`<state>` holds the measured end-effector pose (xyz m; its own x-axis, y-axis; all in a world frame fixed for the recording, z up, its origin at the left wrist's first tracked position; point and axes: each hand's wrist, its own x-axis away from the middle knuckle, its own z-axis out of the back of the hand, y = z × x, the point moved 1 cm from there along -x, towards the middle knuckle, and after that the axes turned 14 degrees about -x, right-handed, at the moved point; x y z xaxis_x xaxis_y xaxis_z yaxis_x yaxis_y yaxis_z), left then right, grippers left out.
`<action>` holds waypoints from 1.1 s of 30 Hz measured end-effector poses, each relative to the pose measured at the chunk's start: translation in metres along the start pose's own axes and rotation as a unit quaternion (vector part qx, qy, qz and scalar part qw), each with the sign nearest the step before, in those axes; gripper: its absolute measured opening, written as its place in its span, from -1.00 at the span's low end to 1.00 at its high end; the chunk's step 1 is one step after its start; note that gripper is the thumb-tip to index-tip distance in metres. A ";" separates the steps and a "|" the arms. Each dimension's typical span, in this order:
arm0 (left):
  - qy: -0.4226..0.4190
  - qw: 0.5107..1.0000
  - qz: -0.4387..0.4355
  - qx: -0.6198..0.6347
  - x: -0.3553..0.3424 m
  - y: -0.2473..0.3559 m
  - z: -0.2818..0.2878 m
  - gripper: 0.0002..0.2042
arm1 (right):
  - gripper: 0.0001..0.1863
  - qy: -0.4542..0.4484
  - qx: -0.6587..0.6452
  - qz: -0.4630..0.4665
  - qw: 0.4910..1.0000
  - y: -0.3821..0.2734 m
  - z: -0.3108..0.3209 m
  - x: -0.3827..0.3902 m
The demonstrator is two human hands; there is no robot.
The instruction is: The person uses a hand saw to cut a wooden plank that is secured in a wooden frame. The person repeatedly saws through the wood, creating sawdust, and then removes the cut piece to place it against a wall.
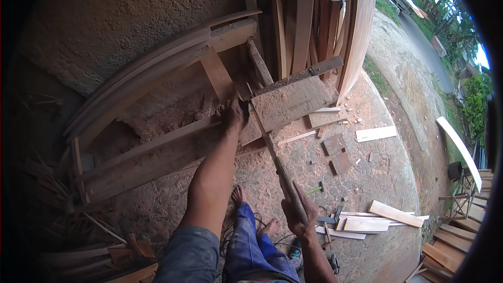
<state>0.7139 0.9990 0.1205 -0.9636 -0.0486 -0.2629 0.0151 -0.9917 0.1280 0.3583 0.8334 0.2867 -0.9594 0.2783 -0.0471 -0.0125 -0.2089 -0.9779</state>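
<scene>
My left hand [233,113] is at the near end of a short brown board [217,73] that lies across a long timber frame. Its fingers are curled at the board's end. My right hand [301,210] is wrapped around the thick handle of a long, narrow tool [283,175], whose kind I cannot make out. The tool's thin far end reaches up beside my left hand, along the left edge of a dusty wooden block [293,102]. Whether that end touches the board is hidden by my fingers.
Tall planks [304,21] lean beside the rough wall [131,15]. The timber frame's near beam [152,162] runs left. On the dusty floor lie a green-handled hammer [317,188], two brown wood pieces [340,162] and stacked pale boards [367,224]. My bare feet stand near a cable.
</scene>
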 end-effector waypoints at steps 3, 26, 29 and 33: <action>-0.076 0.997 -0.007 -0.006 0.005 0.022 0.023 -0.68 | -0.40 0.015 -0.003 0.002 1.000 0.000 0.017 0.026; -0.044 0.999 -0.003 0.013 0.005 0.020 0.020 -0.70 | -0.41 -0.008 0.018 0.008 1.000 0.006 -0.042 -0.099; -0.098 0.995 -0.005 0.016 -0.002 0.039 0.033 -0.69 | -0.41 0.019 0.004 0.101 0.995 0.026 -0.047 -0.124; 0.014 1.000 -0.011 0.018 0.008 0.004 0.022 -0.70 | -0.44 -0.026 0.047 -0.019 0.998 0.012 0.005 0.017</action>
<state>0.7001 0.9969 0.1399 -0.9559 -0.0301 -0.2921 -0.0164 -0.9877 0.1557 0.3405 0.8310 0.2749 -0.9711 0.2386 0.0035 -0.0739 -0.2866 -0.9552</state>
